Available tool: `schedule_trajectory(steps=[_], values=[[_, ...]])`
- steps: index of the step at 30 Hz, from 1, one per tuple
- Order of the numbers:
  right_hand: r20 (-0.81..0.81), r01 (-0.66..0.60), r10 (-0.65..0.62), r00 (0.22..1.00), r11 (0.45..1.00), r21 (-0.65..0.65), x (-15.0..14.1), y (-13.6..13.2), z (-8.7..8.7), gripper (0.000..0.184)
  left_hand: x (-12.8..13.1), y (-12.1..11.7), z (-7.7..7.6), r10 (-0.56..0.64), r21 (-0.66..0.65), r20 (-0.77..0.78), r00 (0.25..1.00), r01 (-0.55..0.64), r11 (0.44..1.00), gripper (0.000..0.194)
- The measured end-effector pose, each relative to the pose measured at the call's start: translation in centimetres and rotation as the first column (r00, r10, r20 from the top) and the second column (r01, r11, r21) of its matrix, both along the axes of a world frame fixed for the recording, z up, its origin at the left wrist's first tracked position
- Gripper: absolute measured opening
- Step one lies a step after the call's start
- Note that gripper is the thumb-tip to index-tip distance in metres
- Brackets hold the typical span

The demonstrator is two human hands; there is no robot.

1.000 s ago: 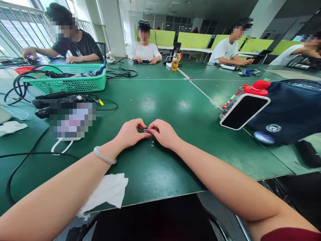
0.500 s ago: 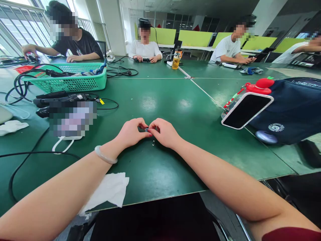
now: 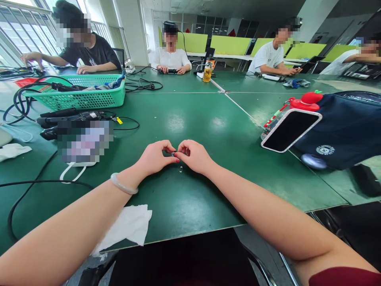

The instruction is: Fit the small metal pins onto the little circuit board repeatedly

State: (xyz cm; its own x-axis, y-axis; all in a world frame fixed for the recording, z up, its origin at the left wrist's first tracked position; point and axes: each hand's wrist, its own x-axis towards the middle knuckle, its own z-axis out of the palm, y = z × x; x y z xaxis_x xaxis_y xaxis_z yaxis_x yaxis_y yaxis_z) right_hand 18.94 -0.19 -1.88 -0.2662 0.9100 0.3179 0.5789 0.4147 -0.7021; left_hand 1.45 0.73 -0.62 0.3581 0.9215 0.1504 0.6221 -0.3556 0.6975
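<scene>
Over the green table (image 3: 190, 206) my left hand (image 3: 155, 156) pinches a small dark piece with light marks (image 3: 173, 154) between thumb and fingers; its kind is too small to make out. My right hand (image 3: 195, 157) meets it from the other side, thumb and fingertips closed on the same piece, which they largely cover. Just below the fingertips, a tiny clear or whitish rectangular piece (image 3: 181, 169) lies on the table, apart from both hands.
White tissue (image 3: 135, 224) lies by my left forearm. To the left are a green basket (image 3: 77, 97) with cables and a blurred phone-like object (image 3: 86, 141). At right, a phone (image 3: 291, 130) leans near a dark blue bag (image 3: 351, 127). Several people sit across the table.
The view shifts slightly. Both hands stay together around the small piece with barely any finger movement. At far left, a co-worker's hand has moved a little over the cables.
</scene>
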Motion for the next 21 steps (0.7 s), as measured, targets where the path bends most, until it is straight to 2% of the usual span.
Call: schedule_trajectory(steps=[7,11,21], values=[[0.047,0.039,-0.038,0.998,0.999,-0.019,0.61,0.18,0.05,0.021,-0.07,0.23,-0.18,0.06,0.009,0.031,0.998,-0.061,0.998,0.032],[0.088,0.022,-0.019,0.996,0.999,-0.029,0.93,0.11,0.25,0.02,-0.1,0.19,-0.04,0.093,0.026,0.039,0.995,-0.095,0.995,0.032],[0.083,0.024,-0.021,0.996,0.999,-0.029,1.0,0.31,0.26,0.014,-0.15,0.05,0.19,0.02,-0.037,0.02,1.0,-0.019,0.999,0.032]])
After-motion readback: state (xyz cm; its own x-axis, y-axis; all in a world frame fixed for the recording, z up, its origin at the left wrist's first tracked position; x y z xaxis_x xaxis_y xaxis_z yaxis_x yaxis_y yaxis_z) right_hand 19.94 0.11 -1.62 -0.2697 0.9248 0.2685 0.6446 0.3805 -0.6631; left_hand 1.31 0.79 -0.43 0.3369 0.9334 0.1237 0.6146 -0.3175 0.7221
